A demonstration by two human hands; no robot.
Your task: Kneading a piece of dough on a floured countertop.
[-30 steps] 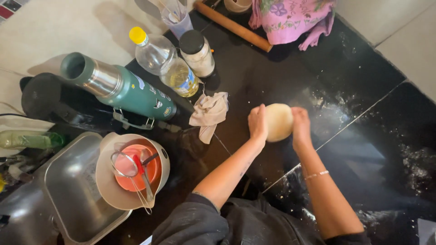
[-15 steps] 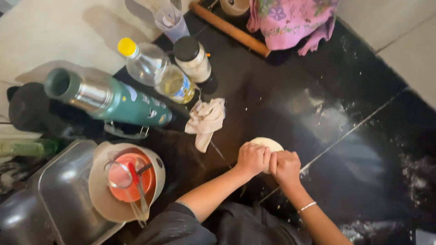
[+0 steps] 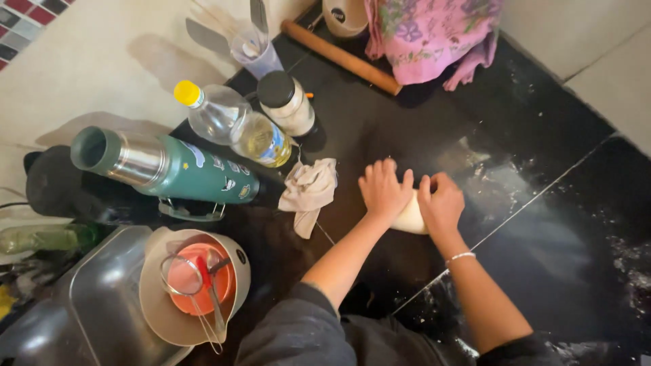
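A pale lump of dough [image 3: 411,218] lies on the black, flour-dusted counter [image 3: 542,224], mostly hidden under my hands. My left hand [image 3: 384,189] presses flat on its left side with the fingers spread. My right hand [image 3: 441,201] is curled into a fist on its right side. A thin bracelet sits on my right wrist.
A crumpled beige cloth [image 3: 308,192] lies just left of my hands. Behind it stand a green flask [image 3: 169,169], an oil bottle [image 3: 234,125] and a black-lidded jar [image 3: 287,102]. A rolling pin [image 3: 342,57] and pink cloth [image 3: 430,34] lie at the back. A bowl with a strainer [image 3: 193,285] sits in the sink.
My hands first held the dough ball from both sides, then drew it toward me, and now push it away, flattening it under the palm and fist.
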